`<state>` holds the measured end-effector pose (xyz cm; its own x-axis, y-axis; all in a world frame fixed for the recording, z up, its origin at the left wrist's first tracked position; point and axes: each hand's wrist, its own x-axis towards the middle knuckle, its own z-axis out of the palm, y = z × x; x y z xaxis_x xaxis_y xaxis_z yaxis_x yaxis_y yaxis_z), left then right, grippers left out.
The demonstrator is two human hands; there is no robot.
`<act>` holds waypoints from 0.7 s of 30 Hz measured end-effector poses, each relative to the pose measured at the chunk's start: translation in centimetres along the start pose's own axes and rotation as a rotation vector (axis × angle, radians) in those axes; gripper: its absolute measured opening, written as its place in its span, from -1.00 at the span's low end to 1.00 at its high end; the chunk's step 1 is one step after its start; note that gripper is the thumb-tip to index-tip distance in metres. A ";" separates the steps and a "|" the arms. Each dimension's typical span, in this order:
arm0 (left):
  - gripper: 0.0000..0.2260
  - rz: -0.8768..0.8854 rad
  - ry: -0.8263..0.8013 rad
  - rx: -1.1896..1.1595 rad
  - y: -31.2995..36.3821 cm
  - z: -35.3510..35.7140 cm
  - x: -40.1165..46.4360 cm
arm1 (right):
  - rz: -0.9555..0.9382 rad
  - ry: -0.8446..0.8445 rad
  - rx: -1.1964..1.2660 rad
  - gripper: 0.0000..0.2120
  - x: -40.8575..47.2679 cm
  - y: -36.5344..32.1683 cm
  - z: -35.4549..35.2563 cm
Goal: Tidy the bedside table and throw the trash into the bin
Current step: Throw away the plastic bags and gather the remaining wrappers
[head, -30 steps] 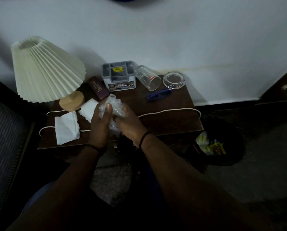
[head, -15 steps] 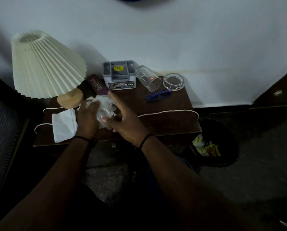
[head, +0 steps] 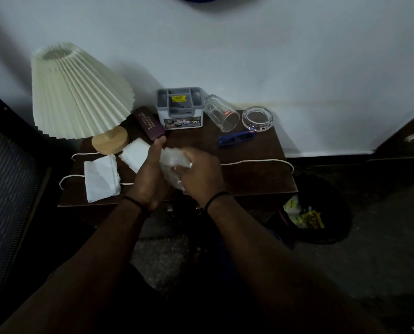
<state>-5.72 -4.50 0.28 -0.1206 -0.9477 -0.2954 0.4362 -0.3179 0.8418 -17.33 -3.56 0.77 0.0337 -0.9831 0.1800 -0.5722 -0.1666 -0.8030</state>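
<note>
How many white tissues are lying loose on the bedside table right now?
2: one tissue near the front left edge, another tissue by the lamp base, partly behind the left hand. More may be hidden under the hands.

Lighting: dim overall; wall point(head: 249, 56) at 12 o'clock brightest, pale grey. Lampshade point(head: 78, 92) casts soft shadow toward 1 o'clock. Forearms and floor point(head: 381, 237) at 6 nearly black. Slight softness throughout; wide-angle bending at edges.

The right hand point(head: 202, 174) hides much of the crumpled plastic point(head: 171, 159) (left fingers unseen too).
</note>
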 end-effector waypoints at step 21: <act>-0.78 0.245 0.174 0.620 0.2 1.0 -6.3 | 0.104 -0.351 0.400 -0.54 -4.6 -2.3 -4.0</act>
<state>-5.73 1.40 2.80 0.0839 -0.9925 -0.0886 -0.1646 -0.1015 0.9811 -19.40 1.65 4.07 0.3044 -0.9508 -0.0573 -0.2325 -0.0158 -0.9725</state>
